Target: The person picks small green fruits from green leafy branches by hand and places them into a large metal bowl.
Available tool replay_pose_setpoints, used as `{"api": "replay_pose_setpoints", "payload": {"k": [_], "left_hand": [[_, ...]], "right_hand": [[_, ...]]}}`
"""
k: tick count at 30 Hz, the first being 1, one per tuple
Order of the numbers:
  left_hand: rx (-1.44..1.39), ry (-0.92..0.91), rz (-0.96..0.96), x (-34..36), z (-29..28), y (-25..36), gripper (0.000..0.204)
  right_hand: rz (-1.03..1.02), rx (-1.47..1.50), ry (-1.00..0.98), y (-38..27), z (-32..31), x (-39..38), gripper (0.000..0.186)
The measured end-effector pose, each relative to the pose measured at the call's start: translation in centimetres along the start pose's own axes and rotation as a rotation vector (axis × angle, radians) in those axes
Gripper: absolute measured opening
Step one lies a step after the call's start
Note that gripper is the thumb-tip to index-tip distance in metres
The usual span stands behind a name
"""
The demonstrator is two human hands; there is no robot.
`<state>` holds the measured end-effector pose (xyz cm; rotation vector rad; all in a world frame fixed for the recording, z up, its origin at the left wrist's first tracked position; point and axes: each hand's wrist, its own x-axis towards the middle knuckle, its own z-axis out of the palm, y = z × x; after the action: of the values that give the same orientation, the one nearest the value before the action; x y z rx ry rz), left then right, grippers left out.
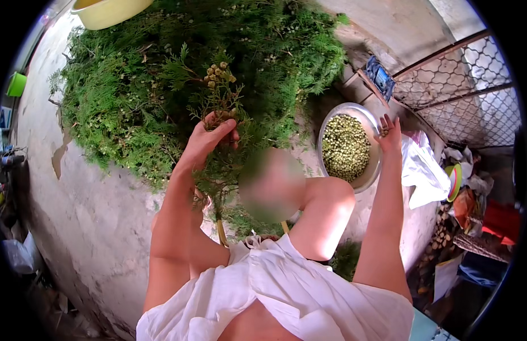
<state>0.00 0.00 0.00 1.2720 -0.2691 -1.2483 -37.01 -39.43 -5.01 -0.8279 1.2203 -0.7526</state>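
Note:
Closed around a leafy evergreen sprig [209,102] is my left hand [213,132], with the fingers partly hidden by the foliage. A cluster of round, tan-green cones [220,75] tops the sprig. On my right, a metal basin [363,113] holds a heap of small green cones [345,149]. My right hand [392,136] is at the basin's right rim, its fingers spread apart. A few small cones [383,132] show against its palm; whether they rest there or are falling, I cannot tell.
A large pile of cut evergreen branches [115,108] covers the floor ahead. A yellow tub [110,14] stands at the far left. To the right are a wire mesh panel [468,85], a white plastic bag [420,165] and assorted clutter. A green container [17,84] is at far left.

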Motion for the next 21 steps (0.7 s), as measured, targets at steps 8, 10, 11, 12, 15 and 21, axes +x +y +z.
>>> {"api": "replay_pose_setpoints", "payload": {"k": [8,10,11,12,15,21], "left_hand": [[0.064,0.020,0.052,-1.1,1.0,-0.9,0.024],[0.073,-0.013,0.069,-0.4,1.4,-0.9,0.025],[0.087,-0.031,0.081,-0.2,1.5,-0.8,0.025],[0.099,0.006,0.093,-0.5,0.9,-0.4,0.025],[0.094,0.066,0.057,-0.7,0.1,-0.1,0.025],[0.085,0.117,0.116,-0.5,-1.0,-0.4,0.023]], "right_hand": [[-0.260,-0.274,0.239,0.3,-1.6,0.7,0.053],[-0.446,-0.600,0.299,0.3,-1.1,2.4,0.041],[-0.455,-0.600,0.294,0.4,-0.7,2.6,0.041],[-0.587,-0.540,0.197,2.0,3.4,1.2,0.039],[-0.707,-0.433,-0.224,2.4,16.6,-9.5,0.025],[-1.080,-0.561,-0.771,5.3,30.1,-21.3,0.016]]}}
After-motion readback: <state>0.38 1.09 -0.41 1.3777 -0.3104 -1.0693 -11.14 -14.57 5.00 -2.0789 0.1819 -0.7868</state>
